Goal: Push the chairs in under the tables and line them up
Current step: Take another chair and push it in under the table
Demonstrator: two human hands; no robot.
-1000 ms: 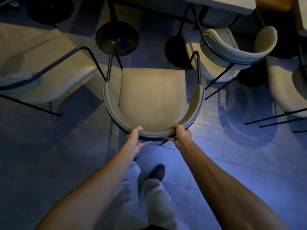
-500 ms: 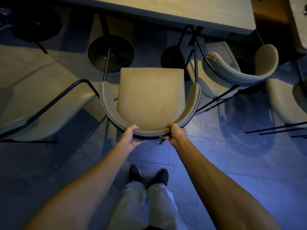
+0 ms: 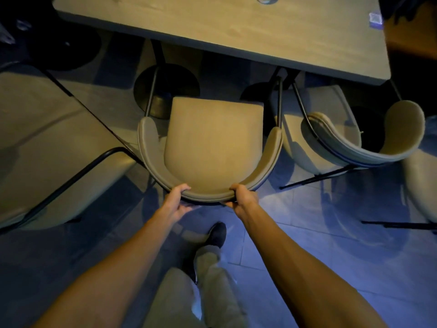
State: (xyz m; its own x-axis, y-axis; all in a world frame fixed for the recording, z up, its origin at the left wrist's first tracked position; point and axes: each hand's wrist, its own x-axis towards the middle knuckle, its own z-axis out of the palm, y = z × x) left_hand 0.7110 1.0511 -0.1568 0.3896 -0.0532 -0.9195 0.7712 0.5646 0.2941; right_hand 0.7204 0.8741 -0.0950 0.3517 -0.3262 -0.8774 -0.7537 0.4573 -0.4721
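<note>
A beige padded chair (image 3: pixel 212 143) with a curved backrest and thin black legs stands straight in front of me, its seat facing a light wooden table (image 3: pixel 236 31). The seat's front edge lies just short of the table's near edge. My left hand (image 3: pixel 176 201) grips the left part of the backrest's curve. My right hand (image 3: pixel 243 198) grips the right part of that curve. A second beige chair (image 3: pixel 354 147) stands to the right, turned at an angle, its seat partly under the table.
Two round black table bases (image 3: pixel 165 91) sit on the tiled floor under the table. A large beige chair with a black frame (image 3: pixel 47 150) fills the left. Another beige chair (image 3: pixel 423 185) is cut off at the right edge. My shoe (image 3: pixel 216 234) is behind the chair.
The chair has moved forward toward the table with both hands still holding its backrest. More of the tabletop has come into view, and I have stepped forward.
</note>
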